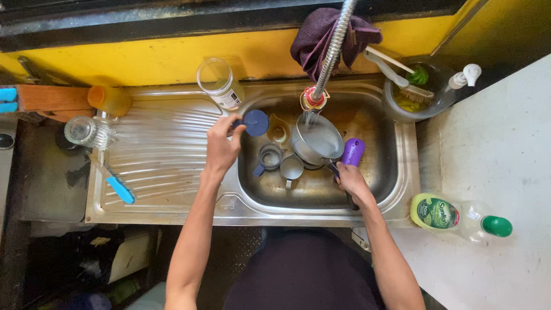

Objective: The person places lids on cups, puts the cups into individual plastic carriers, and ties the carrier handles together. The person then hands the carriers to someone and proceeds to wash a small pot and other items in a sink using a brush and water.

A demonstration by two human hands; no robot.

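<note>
left hand (222,144) pinches round dark-blue lid (255,122) | right hand (351,182) grips steel saucepan (315,140) handle under running water | risk: wet grip slips, pan tips onto cups

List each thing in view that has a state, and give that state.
left hand: gripping dark blue lid
right hand: gripping pan handle
steel pan: tilted under the tap
tap hose: flow unclear
glass jar: lidless, tilted on drainboard
drinking glass: lying on its side
soap bottle: lying down, capped
blue-handled knife: flat on drainboard
</note>
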